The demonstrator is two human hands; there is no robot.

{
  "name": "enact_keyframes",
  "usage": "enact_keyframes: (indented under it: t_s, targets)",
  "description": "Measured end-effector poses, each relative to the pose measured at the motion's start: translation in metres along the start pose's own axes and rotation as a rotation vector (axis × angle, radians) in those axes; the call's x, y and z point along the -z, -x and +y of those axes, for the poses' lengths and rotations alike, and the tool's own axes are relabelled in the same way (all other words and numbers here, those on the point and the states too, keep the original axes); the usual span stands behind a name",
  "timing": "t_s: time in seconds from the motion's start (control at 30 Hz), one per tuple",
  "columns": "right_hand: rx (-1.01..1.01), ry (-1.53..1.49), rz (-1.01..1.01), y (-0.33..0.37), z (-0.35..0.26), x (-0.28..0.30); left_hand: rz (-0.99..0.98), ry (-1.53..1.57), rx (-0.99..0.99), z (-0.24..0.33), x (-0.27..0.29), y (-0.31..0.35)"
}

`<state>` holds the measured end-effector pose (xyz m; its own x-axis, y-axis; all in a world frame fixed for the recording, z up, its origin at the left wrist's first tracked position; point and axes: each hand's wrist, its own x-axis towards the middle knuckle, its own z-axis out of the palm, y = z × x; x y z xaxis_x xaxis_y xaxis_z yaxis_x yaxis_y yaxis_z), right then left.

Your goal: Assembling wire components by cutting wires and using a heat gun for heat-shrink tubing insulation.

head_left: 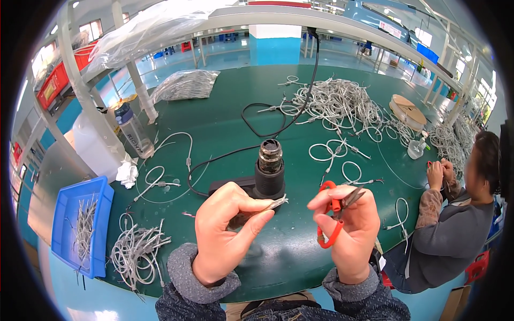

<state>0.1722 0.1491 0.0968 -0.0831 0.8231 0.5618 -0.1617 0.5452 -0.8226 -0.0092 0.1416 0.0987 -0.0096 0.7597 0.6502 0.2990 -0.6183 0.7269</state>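
As the left grip (pixel 225 227) pinches frayed silvery wire (pixel 279 202), the right (pixel 353 227) clasps scissors (pixel 336 205).

An upright heat gun (pixel 269 174) blocks the way beyond the left hand (pixel 227 230); open worktop (pixel 298 163) lies right of the gun.

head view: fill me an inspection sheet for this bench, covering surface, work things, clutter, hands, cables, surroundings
Surface: green tabletop, bare in patches between cables.
Work things: frayed wire end and red-handled scissors in hand; heat gun standing nozzle up; blue tray holding short wire pieces.
Clutter: drinking bottle, crumpled tissue, clear plastic bag.
Hands: left pinches the wire end; right holds the scissors.
Cables: large grey heap at the far side, smaller bundle near left; black cord hanging down onto the tabletop.
Surroundings: co-worker seated at right; shelf overhead.
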Motion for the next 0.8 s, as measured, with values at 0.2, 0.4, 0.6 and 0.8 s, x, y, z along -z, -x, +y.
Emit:
enact_keyframes:
  t_s: [0.2,0.4,0.6,0.8]
  targets:
    - [0.066,0.036,-0.023,-0.005,0.002,-0.009,-0.019,-0.001,-0.023,0.001,-0.002,0.000]
    - [0.184,0.166,-0.049,-0.008,0.008,-0.013,-0.048,-0.016,-0.032,0.003,0.000,0.000]
    - [-0.008,-0.047,0.031,-0.005,0.006,-0.016,-0.041,0.090,0.006,0.000,0.000,-0.002]
    - [-0.162,-0.136,0.179,0.008,0.012,-0.010,0.112,0.236,0.194,-0.014,0.006,-0.006]
